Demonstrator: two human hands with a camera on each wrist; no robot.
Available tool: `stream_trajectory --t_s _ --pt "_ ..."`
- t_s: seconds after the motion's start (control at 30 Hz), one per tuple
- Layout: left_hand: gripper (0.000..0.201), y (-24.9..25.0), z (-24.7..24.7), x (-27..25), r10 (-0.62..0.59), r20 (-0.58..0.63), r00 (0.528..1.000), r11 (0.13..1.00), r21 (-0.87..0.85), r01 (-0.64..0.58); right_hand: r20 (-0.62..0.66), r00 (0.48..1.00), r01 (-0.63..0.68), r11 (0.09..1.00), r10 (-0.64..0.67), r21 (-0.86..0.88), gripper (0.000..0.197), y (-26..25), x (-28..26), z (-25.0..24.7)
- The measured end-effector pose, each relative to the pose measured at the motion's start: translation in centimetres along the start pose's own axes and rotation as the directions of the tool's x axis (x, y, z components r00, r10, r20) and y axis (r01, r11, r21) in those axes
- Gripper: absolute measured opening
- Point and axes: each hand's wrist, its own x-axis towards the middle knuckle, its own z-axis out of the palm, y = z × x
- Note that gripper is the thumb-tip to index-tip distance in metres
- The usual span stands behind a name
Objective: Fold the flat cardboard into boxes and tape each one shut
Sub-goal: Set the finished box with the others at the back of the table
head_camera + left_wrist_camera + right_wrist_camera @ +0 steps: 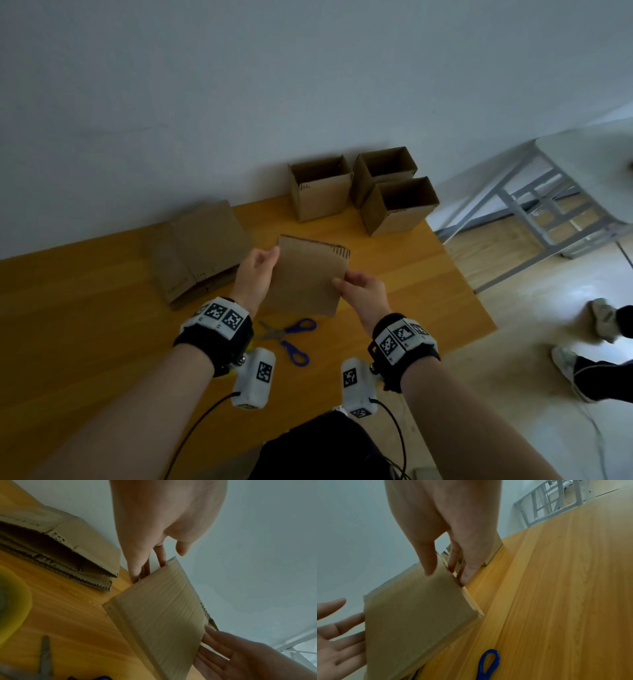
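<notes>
I hold a flat folded cardboard piece [305,277] upright over the wooden table [102,325], between both hands. My left hand [260,270] lies at its left edge. In the right wrist view its straight fingers [346,623] reach behind the cardboard [412,615] and the thumb stands free. My right hand [356,287] pinches the right edge, thumb [428,566] on the front face and fingers behind. In the left wrist view the cardboard [157,608] tilts above the tabletop. Three folded boxes [322,192] [383,171] [400,209] stand open-topped at the table's back.
A stack of flat cardboard [202,246] lies at the back left. Blue-handled scissors [287,339] lie near my wrists. A yellow tape roll [10,601] shows at the left wrist view's edge. To the right are the table edge, a grey metal frame [548,212] and a person's feet [582,349].
</notes>
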Motion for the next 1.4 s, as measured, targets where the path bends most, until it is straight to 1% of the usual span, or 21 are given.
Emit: stream_trajectory --t_s 0.07,0.13,0.23,0.3,0.37,0.43,0.5,0.57,0.83,1.03,1.13,1.23,1.33,1.4 --pt "0.038 -0.3 0.3 0.3 -0.038 -0.018 0.999 0.997 -0.068 0.037 0.02 0.999 -0.047 0.991 0.045 0.128 0.032 -0.3 0.2 -0.4" --pt "0.035 -0.2 0.6 0.4 -0.059 -0.029 0.998 0.991 -0.122 0.055 0.064 0.996 -0.078 0.977 0.067 0.199 0.036 -0.9 0.5 -1.0" --pt "0.038 0.3 1.5 -0.1 -0.067 -0.009 0.998 0.991 -0.117 0.065 0.094 0.993 -0.093 0.977 0.076 0.193 0.041 -1.3 1.0 -2.3" --pt "0.036 0.8 2.5 -0.3 -0.076 -0.015 0.997 0.989 -0.124 0.073 0.115 0.991 -0.085 0.981 0.065 0.176 0.042 -1.6 1.4 -3.3" --pt "0.032 1.2 3.8 -0.2 -0.094 -0.02 0.995 0.986 -0.14 0.09 0.127 0.99 -0.082 0.981 0.06 0.175 0.041 -2.0 2.0 -4.7" --pt "0.028 1.6 5.5 0.0 -0.1 0.006 0.995 0.984 -0.15 0.099 0.135 0.99 -0.071 0.982 0.047 0.177 0.038 -2.3 2.7 -6.4" --pt "0.03 2.2 7.3 0.3 -0.1 0.03 0.995 0.984 -0.146 0.103 0.137 0.99 -0.055 0.982 0.03 0.183 0.035 -2.7 3.7 -8.3" --pt "0.035 2.7 9.2 0.7 -0.108 0.059 0.992 0.983 -0.141 0.115 0.13 0.991 -0.041 0.982 0.017 0.184 0.034 -3.0 4.6 -10.2" --pt "0.044 4.6 16.8 2.2 -0.127 0.177 0.976 0.986 -0.086 0.144 0.049 0.999 0.011 0.983 -0.021 0.184 0.032 -4.3 8.6 -17.5" --pt "0.056 5.1 21.0 3.7 -0.148 0.213 0.966 0.985 -0.05 0.163 0.018 1.0 -0.005 0.99 0.003 0.142 0.034 -4.6 11.5 -21.3" --pt "0.058 5.3 22.2 4.4 -0.139 0.208 0.968 0.989 -0.026 0.147 0.001 1.0 0.014 0.994 -0.014 0.112 0.035 -5.4 12.2 -22.0" --pt "0.06 5.5 22.9 4.9 -0.159 0.203 0.966 0.987 0.003 0.162 -0.02 1.0 0.017 0.997 -0.016 0.073 0.035 -5.8 12.8 -22.0" --pt "0.063 5.7 23.0 5.3 -0.152 0.208 0.966 0.988 0.07 0.141 -0.035 0.998 0.056 0.998 -0.057 -0.023 0.035 -6.3 12.9 -21.7" --pt "0.063 5.8 22.8 5.6 -0.134 0.215 0.967 0.985 0.133 0.107 -0.04 0.992 0.109 0.982 -0.117 -0.151 0.037 -6.7 13.0 -21.5"
